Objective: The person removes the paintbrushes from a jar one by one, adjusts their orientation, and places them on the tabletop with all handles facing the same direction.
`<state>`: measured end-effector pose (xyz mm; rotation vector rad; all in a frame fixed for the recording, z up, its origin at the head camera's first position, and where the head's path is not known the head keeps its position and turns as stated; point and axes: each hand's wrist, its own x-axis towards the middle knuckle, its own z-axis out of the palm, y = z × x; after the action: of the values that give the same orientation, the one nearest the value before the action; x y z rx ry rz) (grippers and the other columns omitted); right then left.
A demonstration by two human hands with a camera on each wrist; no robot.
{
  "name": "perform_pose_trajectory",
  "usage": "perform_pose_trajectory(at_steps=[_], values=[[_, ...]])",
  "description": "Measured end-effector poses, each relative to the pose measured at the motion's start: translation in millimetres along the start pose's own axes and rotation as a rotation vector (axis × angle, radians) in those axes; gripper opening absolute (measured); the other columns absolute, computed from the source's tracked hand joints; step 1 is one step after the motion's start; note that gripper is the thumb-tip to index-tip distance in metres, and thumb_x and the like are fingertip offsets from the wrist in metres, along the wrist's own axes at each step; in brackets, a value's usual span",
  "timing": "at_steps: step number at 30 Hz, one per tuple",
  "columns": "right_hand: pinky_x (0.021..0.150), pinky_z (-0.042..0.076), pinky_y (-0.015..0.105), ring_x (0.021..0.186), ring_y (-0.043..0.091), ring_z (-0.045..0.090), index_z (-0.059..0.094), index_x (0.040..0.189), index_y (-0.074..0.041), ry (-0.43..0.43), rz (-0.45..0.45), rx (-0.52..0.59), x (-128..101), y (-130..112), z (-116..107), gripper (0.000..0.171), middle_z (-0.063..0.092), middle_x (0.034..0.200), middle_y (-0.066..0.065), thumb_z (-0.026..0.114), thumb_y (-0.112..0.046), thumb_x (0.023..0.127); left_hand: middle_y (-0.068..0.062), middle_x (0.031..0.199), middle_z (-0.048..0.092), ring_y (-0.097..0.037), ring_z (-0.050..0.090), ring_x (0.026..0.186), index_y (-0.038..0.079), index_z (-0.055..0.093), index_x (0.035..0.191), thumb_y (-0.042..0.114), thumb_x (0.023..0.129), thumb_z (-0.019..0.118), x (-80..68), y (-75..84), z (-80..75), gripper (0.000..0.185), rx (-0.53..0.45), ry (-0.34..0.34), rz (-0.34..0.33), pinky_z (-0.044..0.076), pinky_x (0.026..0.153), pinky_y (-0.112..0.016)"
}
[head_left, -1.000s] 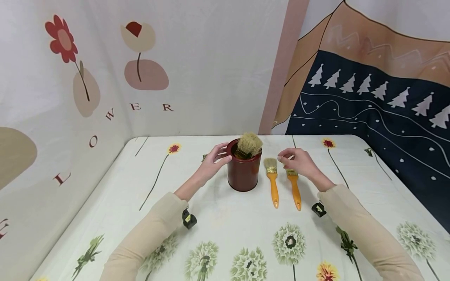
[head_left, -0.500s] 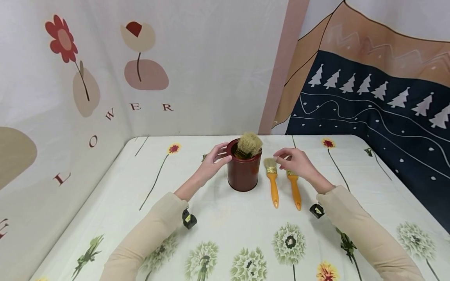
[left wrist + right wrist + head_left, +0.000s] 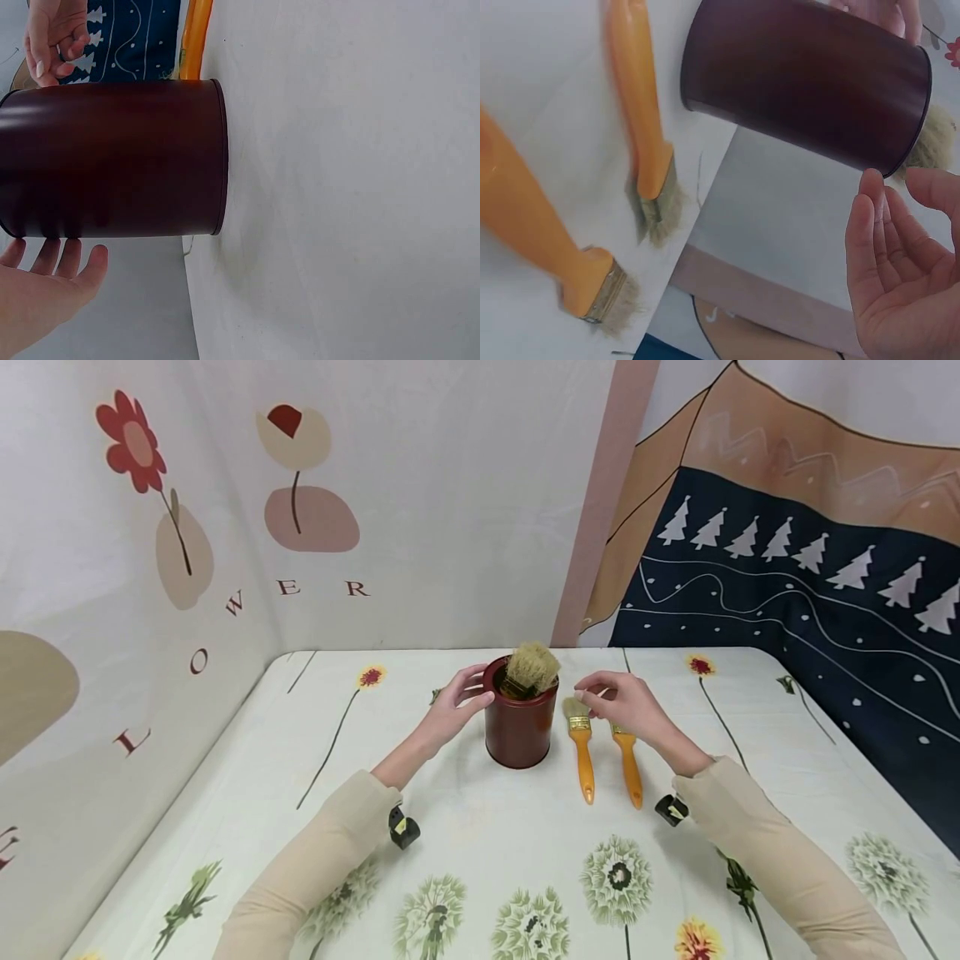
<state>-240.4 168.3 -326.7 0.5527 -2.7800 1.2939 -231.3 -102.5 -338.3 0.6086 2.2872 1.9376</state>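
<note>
- The dark red cylindrical metal can (image 3: 519, 727) stands upright near the middle of the head view, on the flower-printed tabletop (image 3: 480, 852).
- A bushy tan-bristled brush (image 3: 531, 667) pokes out of the can's open top, bristles up.
- The left hand (image 3: 457, 703) rests against the can's left side near the rim, fingers relaxed and lightly curved along the wall; in the left wrist view its straight fingers (image 3: 52, 262) lie beside the can (image 3: 112, 159), and I cannot tell there how firmly they press.
- The right hand (image 3: 622, 703) hovers just right of the can, above the bristle ends of the two brushes, fingers loosely bent and spread, holding nothing; the right wrist view shows its open palm (image 3: 900, 285) facing the can (image 3: 810, 75).
- Two flat paintbrushes with orange handles lie side by side on the tabletop, right of the can, handles pointing toward the lower edge of the frame.
- The nearer orange-handled paintbrush (image 3: 582, 752) lies just beside the can, not touching it; its pale bristles sit under the right hand's fingertips.
- The farther orange-handled paintbrush (image 3: 628, 764) lies parallel to it, its head hidden beneath the right hand.
- Both arms wear beige sleeves (image 3: 315, 860), each with a small black wrist device (image 3: 402, 828).
- Printed cloth backdrops (image 3: 225, 510) hang behind the tabletop.
</note>
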Motion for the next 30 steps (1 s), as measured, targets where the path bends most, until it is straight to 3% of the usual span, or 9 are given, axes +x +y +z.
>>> perform_pose_trajectory(at_steps=[9,21,30], values=[[0.063,0.049,0.030,0.064,0.017,0.058,0.062,0.100,-0.004,0.043,-0.031,0.040,-1,-12,1,0.019,0.061,0.083,0.006,0.058,-0.017,0.087,-0.017,0.130,0.038,-0.028,0.035,0.119,0.003,0.030,0.134,0.013,0.090,0.052,0.1,-0.2,0.1,0.050,-0.001,-0.001,-0.006,0.034,0.094,-0.039],[0.063,0.049,0.029,0.066,0.018,0.057,0.061,0.103,-0.003,0.069,-0.065,0.093,0,-27,2,0.023,0.061,0.087,0.010,0.058,-0.018,0.086,-0.016,0.130,0.038,-0.027,0.036,0.118,0.004,0.031,0.134,0.013,0.090,0.052,1.3,-2.1,-0.2,0.050,-0.014,0.001,-0.007,0.034,0.093,-0.038],[0.061,0.050,0.031,0.065,0.024,0.056,0.057,0.103,0.008,0.103,-0.125,0.136,-12,-67,3,0.021,0.059,0.083,0.019,0.056,-0.003,0.085,-0.016,0.129,0.039,-0.027,0.036,0.118,0.004,0.031,0.134,0.013,0.089,0.053,2.1,-2.7,-0.5,0.050,-0.015,0.003,-0.009,0.034,0.093,-0.038]])
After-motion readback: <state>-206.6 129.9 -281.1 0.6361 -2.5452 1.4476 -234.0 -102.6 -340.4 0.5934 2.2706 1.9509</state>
